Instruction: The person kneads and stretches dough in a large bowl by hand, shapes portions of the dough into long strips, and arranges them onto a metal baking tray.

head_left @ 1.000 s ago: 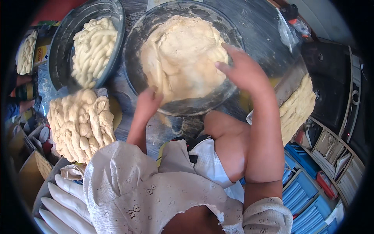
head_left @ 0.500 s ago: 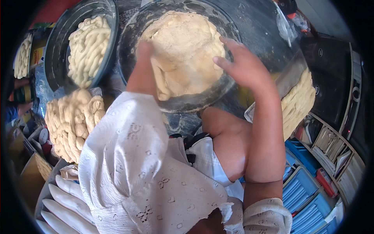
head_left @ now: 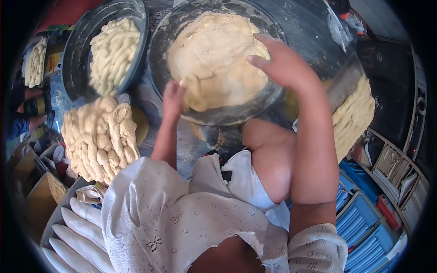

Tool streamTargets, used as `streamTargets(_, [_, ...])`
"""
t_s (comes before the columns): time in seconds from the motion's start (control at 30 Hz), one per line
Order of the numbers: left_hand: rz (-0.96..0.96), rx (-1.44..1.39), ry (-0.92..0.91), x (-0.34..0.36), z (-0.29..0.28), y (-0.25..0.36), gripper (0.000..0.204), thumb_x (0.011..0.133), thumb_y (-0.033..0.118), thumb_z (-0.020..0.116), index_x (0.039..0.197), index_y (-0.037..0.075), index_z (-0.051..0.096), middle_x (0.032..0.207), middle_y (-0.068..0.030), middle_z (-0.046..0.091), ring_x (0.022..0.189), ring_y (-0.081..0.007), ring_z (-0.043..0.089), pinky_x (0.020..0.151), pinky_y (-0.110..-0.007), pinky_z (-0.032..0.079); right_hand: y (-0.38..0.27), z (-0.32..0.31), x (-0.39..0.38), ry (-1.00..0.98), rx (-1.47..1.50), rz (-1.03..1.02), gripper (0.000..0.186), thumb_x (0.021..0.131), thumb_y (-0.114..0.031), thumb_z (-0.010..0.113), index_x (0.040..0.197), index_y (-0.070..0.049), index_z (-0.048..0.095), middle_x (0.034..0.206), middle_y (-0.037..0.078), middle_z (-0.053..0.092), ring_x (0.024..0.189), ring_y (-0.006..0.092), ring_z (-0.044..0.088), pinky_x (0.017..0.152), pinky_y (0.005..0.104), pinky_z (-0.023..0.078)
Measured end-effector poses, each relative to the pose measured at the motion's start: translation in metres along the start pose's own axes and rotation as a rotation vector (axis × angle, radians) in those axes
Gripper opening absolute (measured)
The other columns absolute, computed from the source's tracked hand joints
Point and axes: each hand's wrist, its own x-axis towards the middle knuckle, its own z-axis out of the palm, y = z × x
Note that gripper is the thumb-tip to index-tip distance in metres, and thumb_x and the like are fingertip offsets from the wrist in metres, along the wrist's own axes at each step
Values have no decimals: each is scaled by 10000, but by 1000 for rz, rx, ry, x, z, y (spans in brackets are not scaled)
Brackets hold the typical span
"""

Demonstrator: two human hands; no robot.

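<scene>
Your big glass bowl (head_left: 214, 116) sits on the dark, floured tabletop (head_left: 300, 27), its near rim just above your knee, with little free room: a second bowl (head_left: 77, 68) of twisted dough strips (head_left: 111, 52) crowds its left side, and a heap of twisted pieces (head_left: 98, 139) lies just below that. The pale, lumpy dough mass (head_left: 214, 59) fills the big bowl. Your left hand (head_left: 173, 98) pinches the dough's near edge; your right hand (head_left: 284, 63) rests spread over its right side.
</scene>
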Motion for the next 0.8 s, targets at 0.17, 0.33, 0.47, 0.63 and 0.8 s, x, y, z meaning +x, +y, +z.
streamTargets(0.17, [314, 90, -187, 65, 59, 9, 322, 829, 215, 600, 1066, 15, 510, 1010, -99, 547, 932, -170, 512, 821, -333, 415, -5, -7, -2, -53, 28, -17, 615, 809, -412, 555, 1272, -27, 431, 1268, 210, 455, 1179, 324, 439, 976, 370, 359])
streamTargets(0.33, [412, 1054, 125, 105, 87, -47, 533, 865, 338, 501, 1293, 54, 357, 1321, -194, 342, 1229, -309, 330, 978, -464, 292, 1, -4, 0, -17, 17, -18, 624, 812, -412, 553, 1264, 1, 431, 1265, 214, 456, 1183, 317, 436, 984, 360, 348])
streamTargets(0.47, [490, 1483, 42, 57, 125, -79, 682, 866, 507, 383, 1377, 76, 248, 1437, -224, 143, 1340, -373, 114, 1063, -511, 136, 6, -5, -2, 27, 48, -30, 622, 808, -411, 557, 1259, 1, 438, 1256, 220, 461, 1178, 325, 438, 984, 362, 347])
streamTargets(0.63, [647, 1199, -688, -7, 127, -88, 689, 854, 500, 411, 1384, 92, 247, 1438, -229, 136, 1345, -352, 115, 1045, -564, 92, 2, -7, -3, 46, 95, -103, 627, 802, -418, 561, 1245, 10, 448, 1236, 237, 472, 1161, 345, 447, 975, 373, 350])
streamTargets(0.8, [425, 1147, 146, 29, 81, -58, 732, 842, 489, 439, 1366, 14, 249, 1421, -253, 167, 1332, -341, 172, 1048, -488, 175, 13, -6, -4, 58, 100, -92, 638, 802, -426, 560, 1252, 10, 440, 1234, 246, 470, 1161, 347, 448, 973, 369, 353])
